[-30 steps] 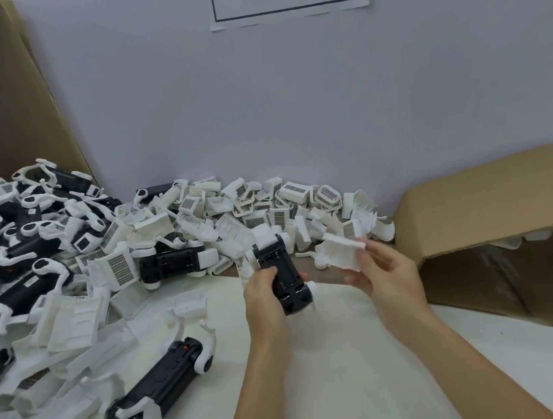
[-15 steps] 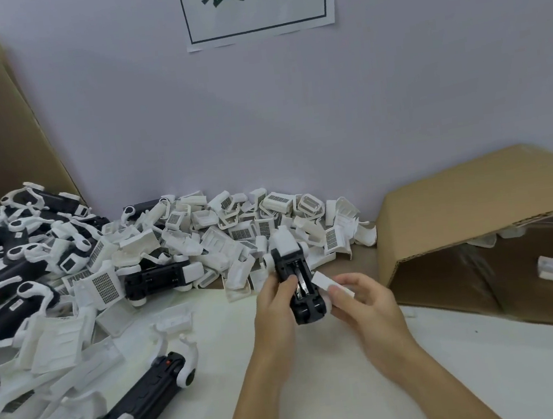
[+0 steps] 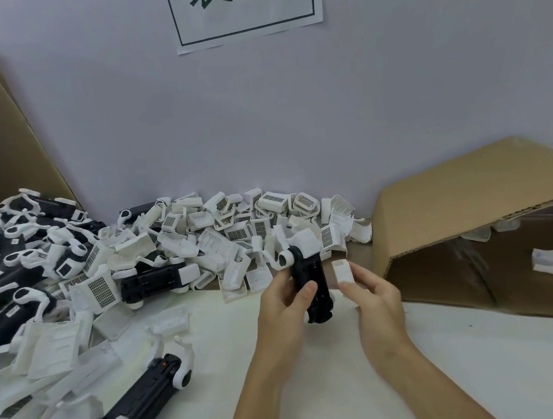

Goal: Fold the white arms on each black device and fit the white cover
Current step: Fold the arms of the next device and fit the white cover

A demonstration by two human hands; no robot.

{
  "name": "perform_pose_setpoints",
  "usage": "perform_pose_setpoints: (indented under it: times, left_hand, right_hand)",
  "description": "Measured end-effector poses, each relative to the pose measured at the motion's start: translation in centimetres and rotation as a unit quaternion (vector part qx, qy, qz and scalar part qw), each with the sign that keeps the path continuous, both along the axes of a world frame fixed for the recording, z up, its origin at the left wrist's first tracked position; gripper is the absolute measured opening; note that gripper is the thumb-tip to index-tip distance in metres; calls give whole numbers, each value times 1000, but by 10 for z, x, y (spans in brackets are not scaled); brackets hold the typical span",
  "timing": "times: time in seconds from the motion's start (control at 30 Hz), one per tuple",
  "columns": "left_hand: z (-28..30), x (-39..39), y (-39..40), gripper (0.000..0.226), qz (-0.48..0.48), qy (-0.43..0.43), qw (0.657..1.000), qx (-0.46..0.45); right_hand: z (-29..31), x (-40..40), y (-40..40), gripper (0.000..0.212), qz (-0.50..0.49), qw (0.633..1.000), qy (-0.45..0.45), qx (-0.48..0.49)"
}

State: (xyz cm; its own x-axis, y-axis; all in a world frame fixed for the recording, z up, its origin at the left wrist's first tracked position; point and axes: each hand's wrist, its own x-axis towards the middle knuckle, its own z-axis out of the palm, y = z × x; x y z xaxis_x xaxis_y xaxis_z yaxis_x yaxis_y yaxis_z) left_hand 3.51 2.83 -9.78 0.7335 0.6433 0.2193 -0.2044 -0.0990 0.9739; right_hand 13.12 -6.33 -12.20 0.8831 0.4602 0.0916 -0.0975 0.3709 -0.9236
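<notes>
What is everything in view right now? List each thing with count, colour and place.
black device: one, black with white arms, held upright at centre
white cover: one, white, just right of that device
other devices: many, black and white, left side of table
loose covers: a heap, white, along the wall
cardboard box: one, brown, on its side at right, white parts inside
wall sign: one, white, top centre
table: white
left hand: grips the device
right hand: pinches the cover
</notes>
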Motion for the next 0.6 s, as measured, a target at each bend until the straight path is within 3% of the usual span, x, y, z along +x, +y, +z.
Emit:
perform_pose_setpoints:
  times: [0.1, 0.2, 0.33, 0.43, 0.6]
  left_hand:
    - [-3, 2, 1, 25, 3, 3, 1000, 4]
    - [-3, 1, 1, 27, 0, 3, 1000, -3]
    - [1, 1, -2, 30, -36, -30, 995, -85]
    - [2, 2, -5, 30, -48, -44, 993, -102]
    - [5, 0, -8, 25, -47, -38, 997, -55]
  right_hand:
    - [3, -4, -1, 33, -41, 998, -42, -7]
    - [4, -12, 0, 33, -96, 981, -162, -43]
    - [3, -22, 4, 45, -120, 948, -277, -97]
    - [2, -22, 5, 48, -128, 938, -305, -107]
    - [1, -22, 4, 46, -128, 927, -331, -120]
